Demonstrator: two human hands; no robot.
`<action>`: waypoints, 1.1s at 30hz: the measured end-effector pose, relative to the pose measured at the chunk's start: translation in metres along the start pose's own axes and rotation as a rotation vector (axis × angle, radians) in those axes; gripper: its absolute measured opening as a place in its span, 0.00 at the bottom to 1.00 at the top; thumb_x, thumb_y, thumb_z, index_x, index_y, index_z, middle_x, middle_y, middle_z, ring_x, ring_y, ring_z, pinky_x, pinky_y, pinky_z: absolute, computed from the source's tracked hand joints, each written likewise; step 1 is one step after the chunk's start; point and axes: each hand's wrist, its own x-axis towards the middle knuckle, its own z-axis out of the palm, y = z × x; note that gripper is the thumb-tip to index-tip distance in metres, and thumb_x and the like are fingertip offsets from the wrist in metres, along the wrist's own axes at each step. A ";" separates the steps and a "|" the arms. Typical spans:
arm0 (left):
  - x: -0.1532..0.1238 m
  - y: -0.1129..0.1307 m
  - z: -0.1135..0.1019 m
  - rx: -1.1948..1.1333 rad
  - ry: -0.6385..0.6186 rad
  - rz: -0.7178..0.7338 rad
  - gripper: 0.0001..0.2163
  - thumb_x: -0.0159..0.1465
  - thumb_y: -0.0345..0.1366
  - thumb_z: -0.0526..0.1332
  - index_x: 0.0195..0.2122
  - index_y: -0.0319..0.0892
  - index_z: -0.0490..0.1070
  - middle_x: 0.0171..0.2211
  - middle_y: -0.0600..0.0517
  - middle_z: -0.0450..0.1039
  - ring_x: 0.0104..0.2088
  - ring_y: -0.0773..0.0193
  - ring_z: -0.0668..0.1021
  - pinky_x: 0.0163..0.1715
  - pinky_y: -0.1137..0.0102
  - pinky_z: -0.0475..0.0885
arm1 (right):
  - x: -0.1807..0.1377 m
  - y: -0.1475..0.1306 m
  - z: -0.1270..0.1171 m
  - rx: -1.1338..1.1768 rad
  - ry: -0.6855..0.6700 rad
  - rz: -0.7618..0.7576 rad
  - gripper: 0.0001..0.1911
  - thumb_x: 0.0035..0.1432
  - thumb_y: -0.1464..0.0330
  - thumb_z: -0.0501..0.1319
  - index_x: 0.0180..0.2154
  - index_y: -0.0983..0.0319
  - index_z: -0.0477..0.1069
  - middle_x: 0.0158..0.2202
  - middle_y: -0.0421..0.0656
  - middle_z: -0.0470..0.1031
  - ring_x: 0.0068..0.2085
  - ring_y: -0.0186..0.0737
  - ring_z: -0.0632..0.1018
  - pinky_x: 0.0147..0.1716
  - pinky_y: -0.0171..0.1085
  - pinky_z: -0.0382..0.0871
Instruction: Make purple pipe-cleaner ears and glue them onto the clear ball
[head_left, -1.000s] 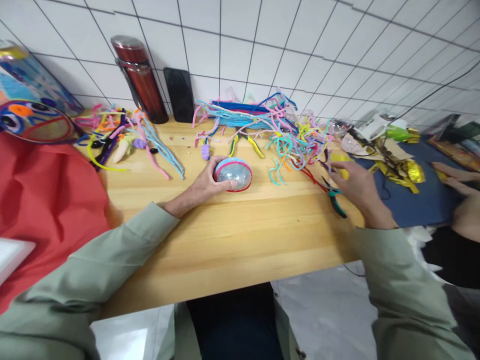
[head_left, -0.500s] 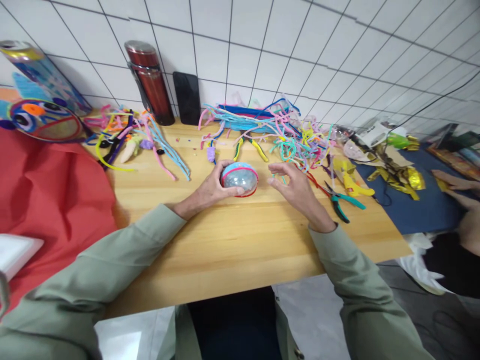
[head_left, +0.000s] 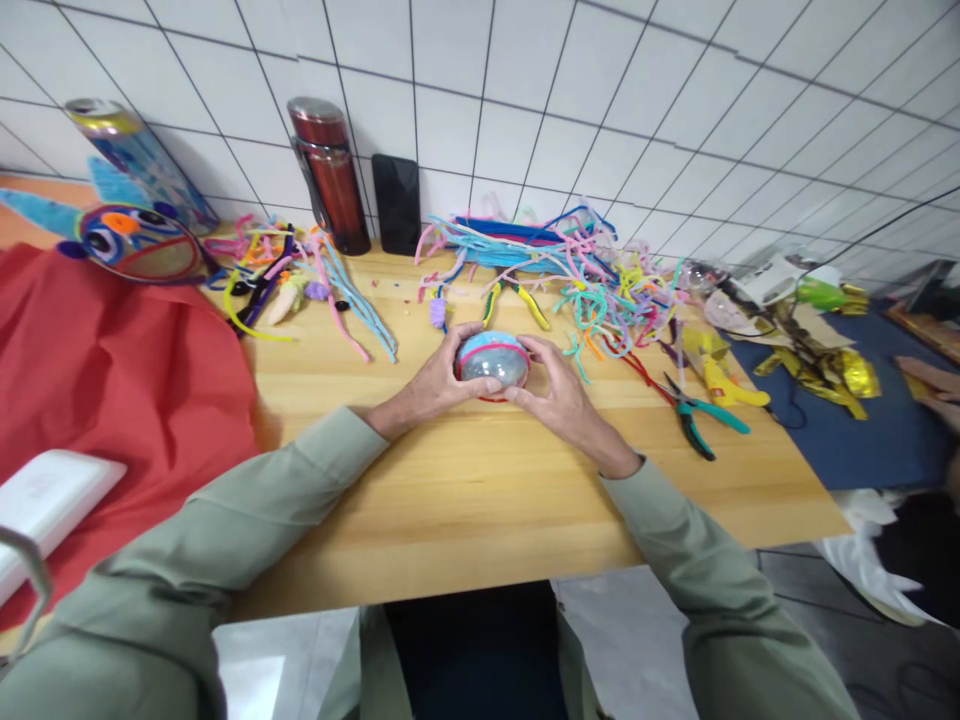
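Note:
A clear plastic ball point(head_left: 491, 362) ringed with blue and red pipe cleaners rests on the wooden table point(head_left: 465, 490). My left hand point(head_left: 433, 380) cups its left side, thumb under the front and fingers curled over the top. My right hand point(head_left: 551, 385) wraps the ball's right side. Both hands are closed on the ball. Just behind it lie yellow-handled pliers point(head_left: 517, 298) and a heap of coloured pipe cleaners point(head_left: 570, 265).
Teal-handled pliers point(head_left: 701, 415) and a yellow glue gun point(head_left: 712, 370) lie to the right. A red flask point(head_left: 330, 175) and black phone point(head_left: 397, 203) stand at the tiled wall. Red cloth point(head_left: 112, 370) covers the left. Another person's hand point(head_left: 930, 385) rests on a blue mat point(head_left: 847, 440).
My right hand has come left from the pliers and closed on the ball's right side. The left hand has stayed on the ball. The view has shifted slightly.

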 end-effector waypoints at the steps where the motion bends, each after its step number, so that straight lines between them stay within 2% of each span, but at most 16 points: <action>1: 0.000 0.000 0.000 0.001 -0.004 0.003 0.48 0.55 0.63 0.78 0.68 0.43 0.63 0.67 0.37 0.70 0.68 0.40 0.75 0.70 0.48 0.71 | -0.001 0.000 0.001 0.000 0.005 -0.008 0.40 0.64 0.43 0.70 0.68 0.55 0.67 0.68 0.56 0.74 0.68 0.62 0.75 0.68 0.65 0.71; 15: -0.002 0.001 -0.002 -0.018 -0.003 0.027 0.42 0.59 0.60 0.76 0.67 0.44 0.66 0.67 0.37 0.70 0.68 0.41 0.74 0.70 0.48 0.70 | -0.005 0.007 0.004 -0.002 0.015 -0.010 0.42 0.65 0.43 0.68 0.71 0.54 0.63 0.72 0.56 0.70 0.72 0.64 0.72 0.71 0.68 0.68; 19: -0.004 0.003 -0.005 -0.032 -0.003 0.015 0.38 0.64 0.62 0.71 0.67 0.45 0.65 0.67 0.37 0.71 0.67 0.42 0.75 0.68 0.49 0.71 | -0.007 0.008 0.004 0.020 0.029 0.002 0.43 0.65 0.41 0.67 0.72 0.53 0.63 0.72 0.56 0.69 0.73 0.63 0.71 0.71 0.68 0.67; 23: -0.004 0.006 -0.010 0.010 0.125 0.039 0.31 0.69 0.63 0.64 0.63 0.46 0.68 0.67 0.40 0.72 0.67 0.45 0.75 0.68 0.50 0.69 | -0.009 0.008 0.003 0.042 0.047 0.006 0.45 0.65 0.40 0.67 0.73 0.55 0.62 0.73 0.58 0.68 0.73 0.63 0.71 0.72 0.67 0.67; 26: -0.004 0.008 -0.013 0.070 0.242 0.024 0.26 0.73 0.62 0.58 0.60 0.47 0.71 0.62 0.43 0.76 0.64 0.49 0.77 0.65 0.53 0.71 | -0.012 0.009 0.001 0.051 0.079 0.014 0.44 0.66 0.39 0.65 0.72 0.55 0.62 0.71 0.58 0.70 0.72 0.63 0.72 0.71 0.67 0.67; 30: -0.002 0.011 -0.014 0.117 0.373 -0.017 0.25 0.75 0.61 0.54 0.56 0.46 0.72 0.56 0.45 0.78 0.58 0.52 0.79 0.61 0.56 0.74 | -0.013 0.016 0.000 0.072 0.195 0.044 0.39 0.71 0.40 0.59 0.71 0.54 0.64 0.69 0.56 0.73 0.68 0.60 0.76 0.70 0.65 0.69; 33: 0.001 0.012 -0.016 0.129 0.448 -0.032 0.23 0.74 0.61 0.55 0.54 0.46 0.72 0.54 0.45 0.79 0.56 0.53 0.79 0.60 0.58 0.74 | -0.012 0.023 0.001 0.086 0.297 0.078 0.34 0.73 0.42 0.56 0.68 0.54 0.68 0.65 0.54 0.77 0.65 0.58 0.78 0.67 0.64 0.71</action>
